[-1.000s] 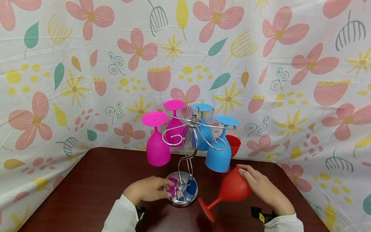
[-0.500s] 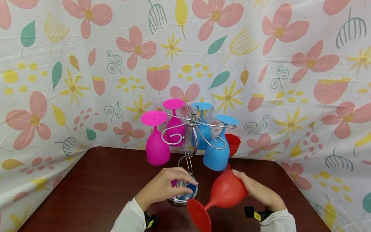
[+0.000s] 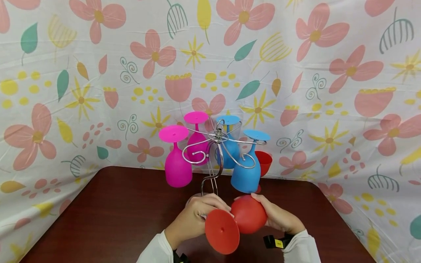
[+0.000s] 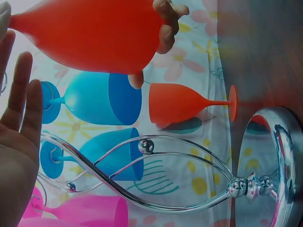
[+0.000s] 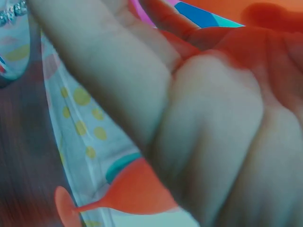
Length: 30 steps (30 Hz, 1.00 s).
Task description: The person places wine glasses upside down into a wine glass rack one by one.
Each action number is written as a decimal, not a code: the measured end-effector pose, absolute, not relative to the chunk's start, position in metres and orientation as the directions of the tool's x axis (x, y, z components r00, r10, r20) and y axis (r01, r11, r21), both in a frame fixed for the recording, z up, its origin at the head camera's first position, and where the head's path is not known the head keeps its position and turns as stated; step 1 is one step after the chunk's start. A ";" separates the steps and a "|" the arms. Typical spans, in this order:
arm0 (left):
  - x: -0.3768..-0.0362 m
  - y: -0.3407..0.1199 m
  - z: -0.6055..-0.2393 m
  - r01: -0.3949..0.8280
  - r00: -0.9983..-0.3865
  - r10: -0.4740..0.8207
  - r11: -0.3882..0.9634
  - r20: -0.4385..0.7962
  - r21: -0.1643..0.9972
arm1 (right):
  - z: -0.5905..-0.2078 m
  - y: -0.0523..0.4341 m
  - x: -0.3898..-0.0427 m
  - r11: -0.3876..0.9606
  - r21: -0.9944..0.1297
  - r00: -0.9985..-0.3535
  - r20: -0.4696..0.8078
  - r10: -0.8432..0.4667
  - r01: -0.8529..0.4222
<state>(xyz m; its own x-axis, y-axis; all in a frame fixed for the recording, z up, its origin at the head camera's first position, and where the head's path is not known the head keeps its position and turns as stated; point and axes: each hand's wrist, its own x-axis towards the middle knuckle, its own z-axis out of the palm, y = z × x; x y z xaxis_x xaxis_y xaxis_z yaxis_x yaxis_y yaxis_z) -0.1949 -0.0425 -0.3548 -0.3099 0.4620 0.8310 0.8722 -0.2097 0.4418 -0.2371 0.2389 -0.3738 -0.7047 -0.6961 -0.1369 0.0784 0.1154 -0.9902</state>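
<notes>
Nearest the table's (image 3: 108,219) front edge, a red goblet (image 3: 245,215) lies on its side in the air between both hands, its round foot (image 3: 222,231) turned toward the camera and its bowl pointing away. The right hand (image 3: 277,218) cups the bowl from the right, fingers curled round it and clamped on its far end. The left hand (image 3: 197,218) is at the stem side just behind the foot; in the left wrist view its fingers (image 4: 21,101) are straight and slightly apart, beside the bowl, and whether they touch it cannot be told.

Just behind the hands stands a chrome rack (image 3: 215,160), near the middle of the table, its mirrored base hidden by the hands in the head view. Two pink goblets (image 3: 177,160) hang upside down from its left arms and two blue goblets (image 3: 246,171) from its right arms. A second red goblet (image 3: 264,163) stands upright near the table's back edge, behind the blue ones. A flowered cloth (image 3: 65,91) hangs beyond.
</notes>
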 end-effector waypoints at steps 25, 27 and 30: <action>-0.211 -0.051 -0.366 0.823 -0.318 0.375 -0.347 0.871 0.450 | -0.372 0.230 -0.238 0.051 -0.994 -0.654 -0.101 -0.750 0.095; -0.215 -0.052 -0.371 0.831 -0.329 0.366 -0.327 0.871 0.451 | -0.371 0.228 -0.238 0.077 -0.994 -0.628 -0.105 -0.771 0.072; -0.220 -0.053 -0.376 0.837 -0.349 0.359 -0.295 0.866 0.460 | -0.367 0.224 -0.235 0.176 -0.984 -0.642 -0.125 -0.757 -0.016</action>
<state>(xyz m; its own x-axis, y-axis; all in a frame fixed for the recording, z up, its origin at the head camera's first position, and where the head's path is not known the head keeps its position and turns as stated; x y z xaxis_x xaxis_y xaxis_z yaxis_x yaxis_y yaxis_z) -0.2200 -0.0526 -0.3762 -0.3489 0.3594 0.8655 0.8374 -0.2952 0.4601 -0.2351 0.2239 -0.3674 -0.6419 -0.7566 -0.1247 -0.0163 0.1760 -0.9843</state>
